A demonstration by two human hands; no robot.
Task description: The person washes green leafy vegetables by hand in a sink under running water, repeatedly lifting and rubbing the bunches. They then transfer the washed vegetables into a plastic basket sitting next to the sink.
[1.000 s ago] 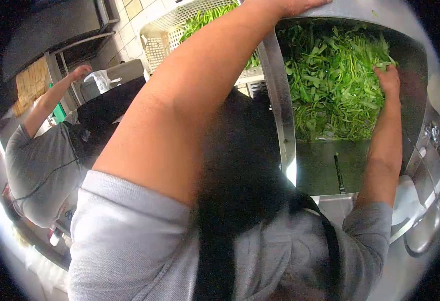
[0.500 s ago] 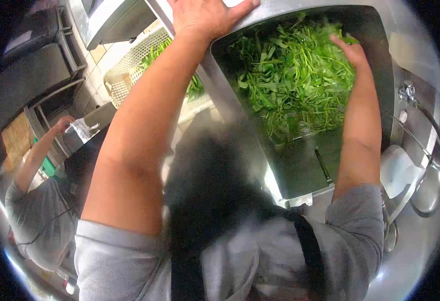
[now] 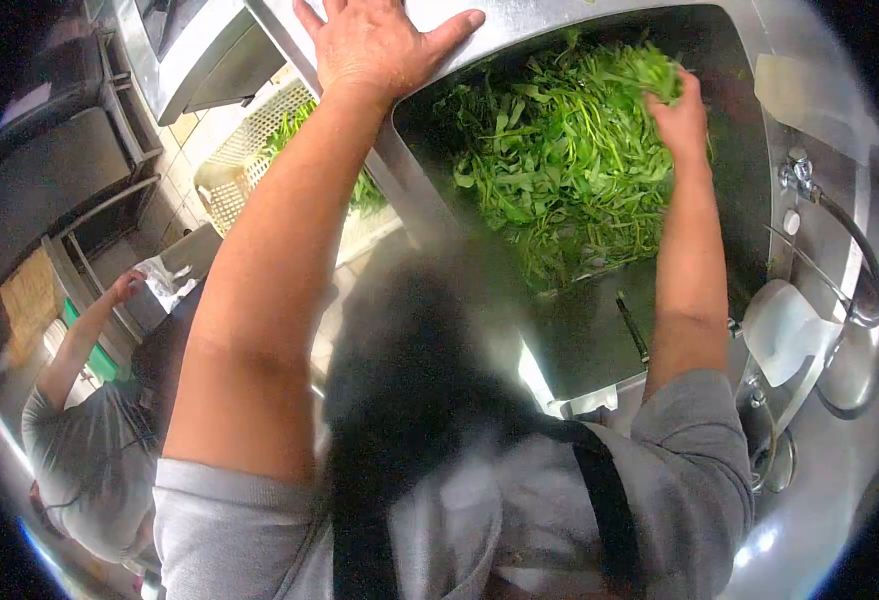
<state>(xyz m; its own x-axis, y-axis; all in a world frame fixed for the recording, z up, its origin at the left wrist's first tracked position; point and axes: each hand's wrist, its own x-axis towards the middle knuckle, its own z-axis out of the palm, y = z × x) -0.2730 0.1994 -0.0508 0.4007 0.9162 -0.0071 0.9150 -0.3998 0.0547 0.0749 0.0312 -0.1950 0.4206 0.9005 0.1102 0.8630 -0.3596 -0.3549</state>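
Cut leafy greens (image 3: 579,150) lie heaped in a deep metal sink (image 3: 584,345). At the heap's upper right, my right hand (image 3: 681,115) is closed round a bunch of the greens, its fingers partly hidden by leaves. My left hand (image 3: 374,45) rests flat on the sink's metal rim at the upper left corner, fingers spread, holding nothing. A dark thin rod (image 3: 632,327) stands out near the sink's lower end.
Left of the sink, a cream perforated basket (image 3: 221,190) holds more greens, partly behind my left arm. A tap (image 3: 799,172) with a hose is on the right. At the far left, a co-worker (image 3: 89,440) holds a white cloth (image 3: 164,283).
My right hand has closed round a bunch of greens and shifted slightly left. The whole view has moved a little. My left hand stays on the rim.
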